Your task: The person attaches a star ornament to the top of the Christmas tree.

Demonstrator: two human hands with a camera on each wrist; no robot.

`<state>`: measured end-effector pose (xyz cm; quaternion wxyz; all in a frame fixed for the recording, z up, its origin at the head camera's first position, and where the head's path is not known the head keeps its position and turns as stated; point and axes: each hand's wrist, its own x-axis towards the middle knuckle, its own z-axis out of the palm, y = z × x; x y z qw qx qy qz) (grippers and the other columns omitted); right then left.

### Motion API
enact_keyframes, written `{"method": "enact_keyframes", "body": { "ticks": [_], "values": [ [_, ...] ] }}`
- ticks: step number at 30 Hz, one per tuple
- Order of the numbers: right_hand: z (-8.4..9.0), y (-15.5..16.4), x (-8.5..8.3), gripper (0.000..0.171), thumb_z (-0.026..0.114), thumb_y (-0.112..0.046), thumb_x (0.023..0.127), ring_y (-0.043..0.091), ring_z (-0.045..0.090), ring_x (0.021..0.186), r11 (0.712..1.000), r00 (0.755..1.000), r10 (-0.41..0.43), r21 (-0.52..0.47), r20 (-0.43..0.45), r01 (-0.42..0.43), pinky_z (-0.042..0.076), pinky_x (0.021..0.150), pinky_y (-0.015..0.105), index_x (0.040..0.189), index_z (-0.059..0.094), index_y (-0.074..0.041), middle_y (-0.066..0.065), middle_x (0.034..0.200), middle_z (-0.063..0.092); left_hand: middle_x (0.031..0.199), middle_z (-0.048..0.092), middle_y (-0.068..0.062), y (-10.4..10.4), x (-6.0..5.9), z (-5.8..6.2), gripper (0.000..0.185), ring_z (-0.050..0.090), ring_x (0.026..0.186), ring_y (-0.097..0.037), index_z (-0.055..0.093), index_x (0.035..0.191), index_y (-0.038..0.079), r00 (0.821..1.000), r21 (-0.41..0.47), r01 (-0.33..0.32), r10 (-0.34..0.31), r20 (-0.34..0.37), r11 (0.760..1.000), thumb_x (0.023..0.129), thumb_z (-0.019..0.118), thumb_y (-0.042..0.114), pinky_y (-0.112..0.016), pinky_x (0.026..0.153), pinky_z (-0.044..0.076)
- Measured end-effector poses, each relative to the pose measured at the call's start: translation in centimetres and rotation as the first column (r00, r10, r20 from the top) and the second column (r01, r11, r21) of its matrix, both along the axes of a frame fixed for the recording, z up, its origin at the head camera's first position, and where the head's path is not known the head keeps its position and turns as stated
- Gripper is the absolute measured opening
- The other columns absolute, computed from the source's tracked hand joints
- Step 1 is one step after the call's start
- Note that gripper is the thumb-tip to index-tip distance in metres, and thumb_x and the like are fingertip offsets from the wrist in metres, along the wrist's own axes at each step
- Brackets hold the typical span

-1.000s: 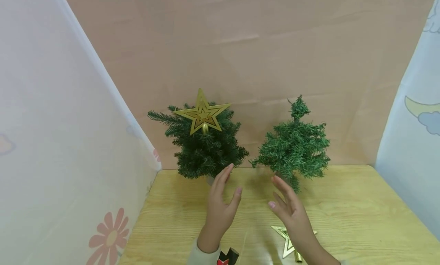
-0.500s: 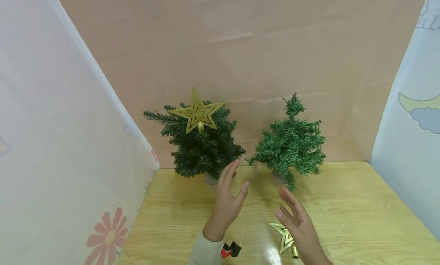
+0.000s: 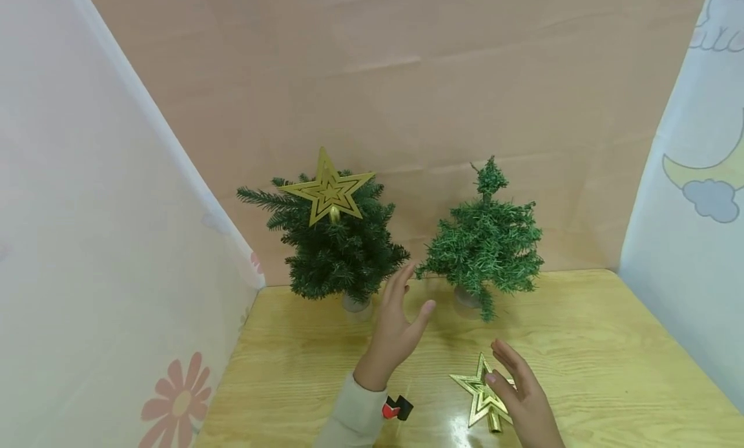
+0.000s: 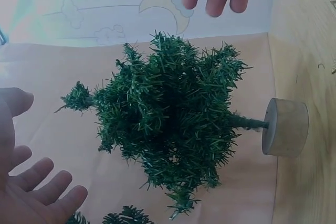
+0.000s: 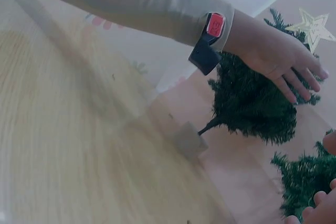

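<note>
My left hand [image 3: 398, 328] is raised over the table, fingers extended and thumb apart, holding nothing. It is in front of the gap between two small artificial Christmas trees. My right hand [image 3: 523, 396] hovers at the gold star topper [image 3: 481, 396] lying on the table; its thumb overlaps the star, and contact cannot be told. The dark green tree [image 3: 343, 261] at left carries another gold star topper [image 3: 329, 191]. The lighter green tree [image 3: 485, 248] at right has a bare tip; its round grey base [image 4: 286, 128] shows in the left wrist view.
Both trees stand near the back edge of the wooden table [image 3: 587, 345], before a pinkish-brown backdrop [image 3: 383, 80]. Printed white cloth walls [image 3: 116, 254] border the left and right. A black and red device [image 3: 398, 408] sits at my left wrist.
My right hand has drawn back from the right tree down to the loose star, uncovering more of it. My left hand has shifted slightly right. The head view has turned a little.
</note>
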<state>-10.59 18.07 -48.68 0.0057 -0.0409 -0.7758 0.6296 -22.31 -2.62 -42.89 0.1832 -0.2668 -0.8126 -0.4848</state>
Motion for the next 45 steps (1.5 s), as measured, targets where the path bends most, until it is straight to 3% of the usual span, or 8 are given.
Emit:
{"method": "enact_keyframes", "body": {
  "ticks": [5, 12, 16, 19, 25, 35, 41, 45],
  "values": [
    [-1.2, 0.8, 0.6, 0.058, 0.047, -0.033, 0.095, 0.024, 0.027, 0.127, 0.998, 0.999, -0.05, 0.046, 0.01, 0.05, 0.04, 0.082, 0.012, 0.145, 0.019, -0.025, 0.004, 0.145, 0.025, 0.147, 0.015, 0.013, 0.8, -0.5, -0.7, 0.068, 0.022, 0.132, -0.011, 0.013, 0.144, 0.033, 1.0, -0.037, -0.003, 0.004, 0.022, 0.999, 0.09, 0.054, 0.041, -0.044, 0.101, 0.035],
    [-2.1, 1.6, 1.5, 0.062, 0.05, -0.031, 0.094, 0.04, 0.025, 0.125, 0.997, 0.996, -0.077, -0.013, 0.053, 0.078, 0.042, 0.078, 0.011, 0.145, 0.018, -0.019, 0.012, 0.145, 0.021, 0.147, 0.015, 0.011, 1.7, -0.7, -1.5, 0.069, 0.016, 0.135, -0.012, 0.011, 0.145, 0.034, 0.999, -0.07, -0.02, 0.022, 0.026, 0.997, 0.09, 0.05, 0.046, -0.047, 0.101, 0.033],
    [-2.6, 2.0, 1.6, 0.066, 0.05, -0.031, 0.094, 0.048, 0.023, 0.125, 0.996, 0.994, -0.082, -0.028, 0.071, 0.084, 0.044, 0.091, 0.033, 0.146, 0.013, -0.015, 0.016, 0.147, 0.013, 0.146, 0.016, 0.011, 2.0, -0.7, -1.7, 0.069, 0.02, 0.133, -0.013, 0.01, 0.145, 0.033, 0.999, -0.076, -0.027, 0.028, 0.015, 0.997, 0.09, 0.049, 0.046, -0.046, 0.101, 0.034],
    [-2.9, 2.4, 1.6, 0.07, 0.051, -0.033, 0.093, 0.051, 0.017, 0.127, 0.992, 0.99, -0.105, -0.061, 0.09, 0.111, 0.034, 0.094, 0.058, 0.147, 0.01, -0.015, 0.014, 0.15, 0.004, 0.146, 0.016, 0.01, 2.1, -0.8, -1.7, 0.069, 0.02, 0.133, -0.015, 0.009, 0.145, 0.033, 0.999, -0.085, -0.034, 0.035, 0.017, 0.996, 0.09, 0.048, 0.047, -0.047, 0.1, 0.035],
    [-3.5, 3.2, 1.6, 0.074, 0.054, -0.033, 0.092, 0.042, 0.002, 0.132, 0.984, 0.983, -0.137, -0.096, 0.121, 0.149, 0.018, 0.1, 0.061, 0.147, 0.008, -0.013, 0.013, 0.151, -0.005, 0.147, 0.016, 0.009, 1.7, -0.6, -1.6, 0.068, 0.019, 0.133, -0.012, 0.01, 0.145, 0.034, 0.999, -0.069, -0.027, 0.03, 0.042, 0.997, 0.09, 0.049, 0.045, -0.047, 0.099, 0.037],
    [-4.4, 4.3, 2.2, 0.09, 0.055, -0.053, 0.085, 0.057, 0.004, 0.124, 0.986, 0.949, -0.114, -0.081, 0.294, 0.143, 0.029, 0.085, 0.07, 0.147, -0.004, -0.023, 0.016, 0.147, -0.019, 0.147, 0.013, 0.011, 1.8, -0.9, -1.7, 0.067, 0.017, 0.134, -0.012, 0.01, 0.144, 0.036, 0.997, -0.047, -0.01, 0.013, 0.08, 0.999, 0.09, 0.049, 0.046, -0.048, 0.099, 0.036],
    [-5.4, 3.9, 2.3, 0.1, 0.06, -0.052, 0.081, 0.051, -0.008, 0.129, 0.973, 0.94, -0.127, -0.146, 0.316, 0.18, 0.02, 0.089, 0.073, 0.144, -0.014, -0.03, 0.011, 0.148, -0.022, 0.149, 0.002, 0.01, 2.6, -1.3, -1.9, 0.076, 0.014, 0.135, -0.024, 0.0, 0.144, 0.039, 0.985, -0.099, 0.015, 0.003, 0.175, 0.995, 0.087, 0.048, 0.054, -0.056, 0.094, 0.037],
    [-6.9, 3.7, 3.2, 0.105, 0.069, -0.028, 0.081, 0.038, 0.003, 0.133, 0.984, 0.971, -0.11, -0.116, 0.21, 0.136, 0.04, 0.088, 0.056, 0.142, -0.017, -0.033, 0.018, 0.147, -0.015, 0.149, 0.0, 0.011, 3.0, -1.7, -1.9, 0.076, 0.011, 0.136, -0.023, -0.002, 0.143, 0.04, 0.981, -0.107, 0.031, -0.009, 0.195, 0.994, 0.087, 0.047, 0.056, -0.058, 0.093, 0.037]
  ]
}}
